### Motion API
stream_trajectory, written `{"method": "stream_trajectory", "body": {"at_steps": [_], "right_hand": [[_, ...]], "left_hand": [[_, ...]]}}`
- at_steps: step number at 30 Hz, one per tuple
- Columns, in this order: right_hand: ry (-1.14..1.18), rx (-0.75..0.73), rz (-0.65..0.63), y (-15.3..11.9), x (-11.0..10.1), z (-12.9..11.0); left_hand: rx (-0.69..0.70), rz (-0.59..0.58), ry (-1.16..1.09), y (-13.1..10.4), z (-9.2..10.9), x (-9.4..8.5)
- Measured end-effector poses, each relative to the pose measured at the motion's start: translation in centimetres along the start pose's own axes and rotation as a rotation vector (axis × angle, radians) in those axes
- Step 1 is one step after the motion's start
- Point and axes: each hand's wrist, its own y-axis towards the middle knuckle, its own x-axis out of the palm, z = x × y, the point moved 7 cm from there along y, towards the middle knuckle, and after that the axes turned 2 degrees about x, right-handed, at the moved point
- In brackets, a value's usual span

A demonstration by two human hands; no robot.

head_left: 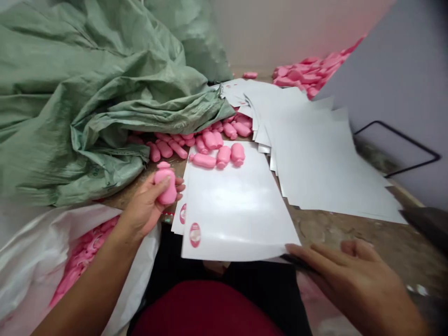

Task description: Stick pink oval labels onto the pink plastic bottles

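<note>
Now, at a cluttered wooden table, we see small pink bottles being paired with sheets of labels. At far left a white bag lies open with more pink pieces inside, under a heaped green woven sack. Beside it our left hand is clamped around one pink bottle, thumb on the front and fingers behind, cap pointing up and away, held just off the left edge of the sticker sheet. That glossy sheet lies in front of us, one oval label left near its lower corner. Loose bottles rest on its far edge and spill back toward the sack's mouth.

We judge the step in hand to be labelling: the bottle is up and ready, the label not yet lifted. The next move would call for a fingertip to peel that oval, well apart from the right hand now, and the bottle turned flat side up to take it.

Further right, spent blank sheets fan across the table. Our right hand lies open, fingers together and flat, tips touching the sheet's lower right corner and gripping nothing. Another pink pile sits at the back.
</note>
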Motion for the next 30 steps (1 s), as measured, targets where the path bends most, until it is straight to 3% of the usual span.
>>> {"method": "stream_trajectory", "body": {"at_steps": [2,3,7,10,11,13,16,19,23,30], "right_hand": [[-0.052,-0.119,-0.105,-0.6,1.4,0.6],[-0.032,-0.099,-0.158,-0.9,1.6,1.3],[0.262,0.232,-0.304,-0.6,0.7,2.6],[0.471,0.452,-0.172,1.6,-0.3,0.4],[0.556,0.452,-0.167,2.7,0.1,-1.1],[0.679,0.437,-0.276,4.7,2.1,-4.0],[0.661,0.440,-0.359,6.5,5.0,-5.9],[0.553,0.333,-0.288,7.3,6.2,-6.4],[0.390,0.189,-0.117,7.3,6.0,-7.1],[0.261,0.104,0.017,7.5,5.2,-8.4]], "left_hand": [[-0.075,-0.074,-0.004,-0.5,-1.7,1.1],[-0.108,-0.117,-0.005,-0.7,-2.6,1.8],[-0.178,-0.253,-0.014,-0.7,-5.8,4.7],[-0.209,-0.279,-0.023,0.1,-7.3,6.2],[-0.209,-0.281,-0.023,0.4,-7.5,6.5],[-0.186,-0.281,-0.024,1.0,-7.5,7.1],[-0.182,-0.284,-0.044,1.4,-7.5,7.4],[-0.228,-0.264,-0.110,1.4,-7.5,7.2],[-0.267,-0.220,-0.169,1.3,-7.5,6.8],[-0.275,-0.209,-0.138,1.2,-7.6,6.8]]}}
